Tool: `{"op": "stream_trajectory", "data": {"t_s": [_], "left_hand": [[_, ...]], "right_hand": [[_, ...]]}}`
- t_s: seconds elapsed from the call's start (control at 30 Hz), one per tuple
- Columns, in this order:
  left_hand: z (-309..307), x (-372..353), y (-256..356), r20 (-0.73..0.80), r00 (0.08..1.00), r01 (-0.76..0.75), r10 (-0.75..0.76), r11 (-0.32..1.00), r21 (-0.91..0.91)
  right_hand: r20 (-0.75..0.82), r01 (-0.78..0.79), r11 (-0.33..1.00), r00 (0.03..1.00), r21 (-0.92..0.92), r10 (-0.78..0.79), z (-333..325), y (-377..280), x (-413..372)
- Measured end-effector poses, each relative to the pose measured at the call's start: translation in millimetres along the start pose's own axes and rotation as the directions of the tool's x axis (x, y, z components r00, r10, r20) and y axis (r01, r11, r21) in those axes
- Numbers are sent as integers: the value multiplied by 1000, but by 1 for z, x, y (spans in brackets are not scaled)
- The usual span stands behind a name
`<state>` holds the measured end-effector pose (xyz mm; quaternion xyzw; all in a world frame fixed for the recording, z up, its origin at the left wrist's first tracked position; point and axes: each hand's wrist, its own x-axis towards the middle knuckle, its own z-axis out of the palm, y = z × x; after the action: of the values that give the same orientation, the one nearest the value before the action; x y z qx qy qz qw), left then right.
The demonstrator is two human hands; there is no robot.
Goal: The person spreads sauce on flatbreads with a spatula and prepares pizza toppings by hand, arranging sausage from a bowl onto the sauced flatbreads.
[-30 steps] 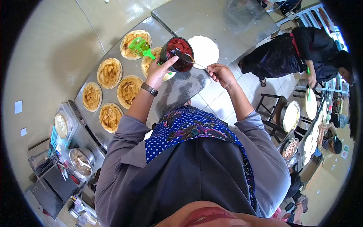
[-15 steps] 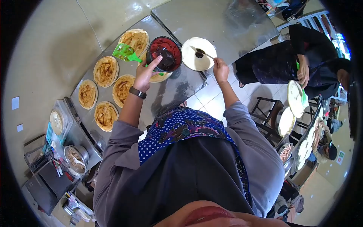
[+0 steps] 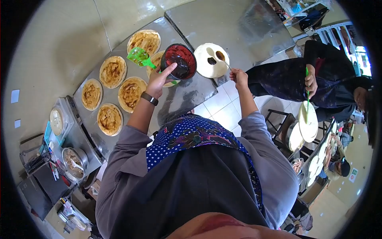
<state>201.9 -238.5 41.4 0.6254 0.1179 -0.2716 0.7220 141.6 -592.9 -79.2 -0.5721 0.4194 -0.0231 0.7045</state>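
Note:
A dark bowl [image 3: 178, 49] with a red-smeared inside and dark brown sauce [image 3: 182, 67] rests in my left hand [image 3: 158, 83], thumb over its rim. The same hand also holds a green spatula [image 3: 139, 57], its sauce-smeared blade pointing left. My right hand [image 3: 239, 78] grips the handle of a spoon [image 3: 221, 56] carrying brown sauce. This spoon hangs over a pale round of dough [image 3: 207, 71] on the metal table, casting a shadow on it. Near the round's middle lies a dark blob of sauce [image 3: 211, 61].
Several flat rounds spread with brown sauce [image 3: 132, 94] cover the table's left part. A seam [image 3: 178, 28] divides the metal tabletop. At right, a co-worker's hand [image 3: 310, 83] holds a green tool over a pale round [image 3: 308, 121]. A steel bowl of filling [image 3: 82, 155] stands lower left.
My right hand has lifted the spoon off the dark blob, and sauce now shows in it. The whole view has shifted slightly. The co-worker's green tool and pale round have changed position.

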Motion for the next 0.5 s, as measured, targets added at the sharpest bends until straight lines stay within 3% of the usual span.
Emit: {"op": "stream_trajectory", "data": {"t_s": [0.03,0.07,0.1,0.13,0.17,0.2,0.23,0.4,0.47,0.5], "left_hand": [[0,1,-2,0,1000,-2,2,1000,-3],[0,3,-3,-1,1000,7,-7,1000,7],[1,3,-3,-2,1000,17,-17,1000,17],[1,3,-2,-4,1000,12,-12,1000,12],[1,2,-2,7,1000,10,-10,1000,13],[1,0,-2,18,1000,12,-12,1000,16],[1,-2,-3,17,1000,16,-17,1000,17],[3,-8,0,-11,1000,-6,6,1000,-3],[1,-7,-5,-17,1000,7,-7,1000,2],[1,-5,-5,-24,1000,16,-16,1000,7]], "right_hand": [[1,3,1000,1000,-3,-3,1,0,-3],[-29,185,970,981,-156,-192,3,1,-8],[-28,350,884,926,-309,-376,3,5,-11],[14,502,673,807,-543,-590,5,8,-12],[18,504,671,807,-543,-591,7,10,-11],[163,599,351,638,-720,-753,8,14,-11],[350,596,-15,450,-803,-822,7,19,-11],[274,647,103,455,-756,-848,13,12,-20],[219,599,190,542,-778,-811,2,22,-6],[226,605,182,535,-775,-815,2,15,-5]]}}
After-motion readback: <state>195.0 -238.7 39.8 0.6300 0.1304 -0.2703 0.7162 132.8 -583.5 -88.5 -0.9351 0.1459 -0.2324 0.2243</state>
